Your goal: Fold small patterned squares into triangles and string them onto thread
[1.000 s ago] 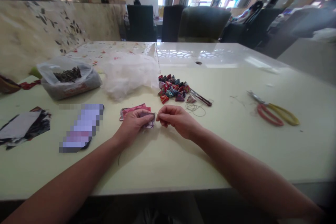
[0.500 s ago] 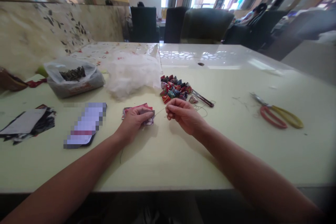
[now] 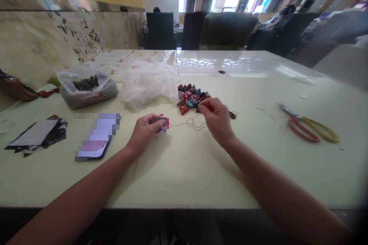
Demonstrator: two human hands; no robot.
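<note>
My left hand (image 3: pixel 148 128) is closed on a small stack of patterned cloth pieces (image 3: pixel 161 126), thumb on top, just above the table. A dark thread (image 3: pixel 181 124) runs from the cloth's right side and lies slack in loops on the table toward my right hand (image 3: pixel 214 116). That hand is raised with thumb and forefinger pinched together; what sits between them is too small to make out. Behind its fingertips lies a pile of small folded cloth pieces (image 3: pixel 188 97) in red, blue and dark prints. A dark-handled tool (image 3: pixel 232 115) is mostly hidden behind the hand.
Yellow-and-red-handled scissors (image 3: pixel 310 128) lie at right. To the left are a phone (image 3: pixel 99 138), dark scraps with a pale piece (image 3: pixel 37 133), and a plastic bag (image 3: pixel 86 97) of dark dried material. White fluffy stuffing (image 3: pixel 146 88) lies behind my left hand. A person sits far back.
My right hand has moved right and slightly up, away from the cloth. The thread between the hands, stretched before, now lies slack in loops. The view has shifted slightly.
</note>
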